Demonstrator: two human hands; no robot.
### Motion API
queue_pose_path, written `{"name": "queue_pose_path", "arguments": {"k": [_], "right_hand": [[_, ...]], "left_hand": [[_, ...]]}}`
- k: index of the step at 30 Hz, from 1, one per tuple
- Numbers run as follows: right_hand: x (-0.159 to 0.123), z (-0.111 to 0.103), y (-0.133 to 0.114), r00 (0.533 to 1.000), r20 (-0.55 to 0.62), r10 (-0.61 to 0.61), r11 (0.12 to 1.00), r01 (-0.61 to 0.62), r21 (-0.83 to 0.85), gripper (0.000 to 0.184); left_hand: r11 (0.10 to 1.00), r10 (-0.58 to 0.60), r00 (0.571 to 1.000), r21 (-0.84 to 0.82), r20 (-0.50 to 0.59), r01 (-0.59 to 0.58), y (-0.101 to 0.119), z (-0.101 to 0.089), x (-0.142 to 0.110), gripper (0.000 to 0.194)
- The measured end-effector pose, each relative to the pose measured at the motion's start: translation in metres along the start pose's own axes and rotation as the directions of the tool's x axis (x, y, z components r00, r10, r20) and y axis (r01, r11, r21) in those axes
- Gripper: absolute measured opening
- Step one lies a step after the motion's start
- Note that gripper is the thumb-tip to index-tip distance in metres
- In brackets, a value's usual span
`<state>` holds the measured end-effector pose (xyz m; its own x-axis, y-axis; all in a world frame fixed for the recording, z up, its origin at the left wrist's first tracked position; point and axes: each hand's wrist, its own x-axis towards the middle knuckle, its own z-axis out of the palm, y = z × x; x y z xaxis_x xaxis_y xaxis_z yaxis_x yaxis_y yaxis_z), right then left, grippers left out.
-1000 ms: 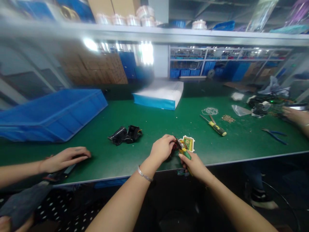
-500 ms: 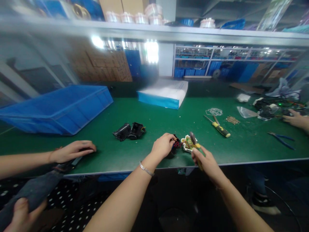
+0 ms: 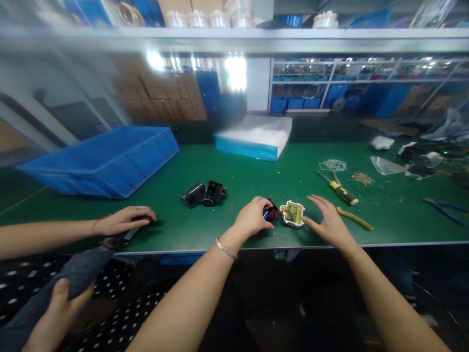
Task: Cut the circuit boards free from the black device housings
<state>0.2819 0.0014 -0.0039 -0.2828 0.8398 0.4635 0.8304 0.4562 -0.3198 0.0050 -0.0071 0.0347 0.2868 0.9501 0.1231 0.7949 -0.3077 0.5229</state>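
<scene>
My left hand [image 3: 252,218], with a silver bracelet at the wrist, curls its fingers around a small black wired part [image 3: 270,211] with a bit of blue on it. Red wires run from this part to a white housing [image 3: 292,213] that lies face up and shows a green-yellow circuit board. Just right of the housing, my right hand [image 3: 329,226] is open, its thumb and fingers spread, the thumb close to the housing's edge. Beyond that hand a yellow-handled tool [image 3: 355,218] rests on the green table; its head is hidden behind the hand.
Two black casings [image 3: 203,193] lie left of centre, near a blue bin [image 3: 110,164]. A white-and-blue box [image 3: 252,139] stands behind. To the right are a yellow-black screwdriver [image 3: 343,192], screws [image 3: 362,178] and blue pliers [image 3: 445,209]. A co-worker's hand [image 3: 128,218] rests at left.
My right hand has let go of the yellow-handled tool, which now lies on the table, and has opened beside the housing. The view has shifted slightly. The co-worker's hand at far right is gone from view.
</scene>
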Motion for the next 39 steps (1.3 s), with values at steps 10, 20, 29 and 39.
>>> {"name": "queue_pose_path", "arguments": {"k": [10,20,29,39], "right_hand": [[0.022,0.044,-0.028,0.984,0.173,-0.042,0.999,0.038,0.025,0.083],[-0.039,-0.027,0.009,0.998,-0.019,0.053,0.964,-0.057,-0.261,0.07],[-0.061,-0.037,-0.017,0.985,-0.129,0.115,0.957,-0.145,-0.251,0.068],[-0.044,-0.008,-0.001,0.987,-0.013,0.159,0.97,-0.159,-0.185,0.066]], "left_hand": [[0.974,-0.048,0.999,0.222,0.015,0.044,0.01,-0.008,-0.004,0.046],[0.956,-0.14,0.99,0.256,-0.033,0.144,-0.017,-0.019,0.001,0.049],[0.957,-0.134,0.99,0.255,-0.047,0.141,-0.021,-0.016,0.004,0.05],[0.954,-0.063,0.994,0.287,-0.086,0.085,-0.023,-0.015,0.001,0.062]]}}
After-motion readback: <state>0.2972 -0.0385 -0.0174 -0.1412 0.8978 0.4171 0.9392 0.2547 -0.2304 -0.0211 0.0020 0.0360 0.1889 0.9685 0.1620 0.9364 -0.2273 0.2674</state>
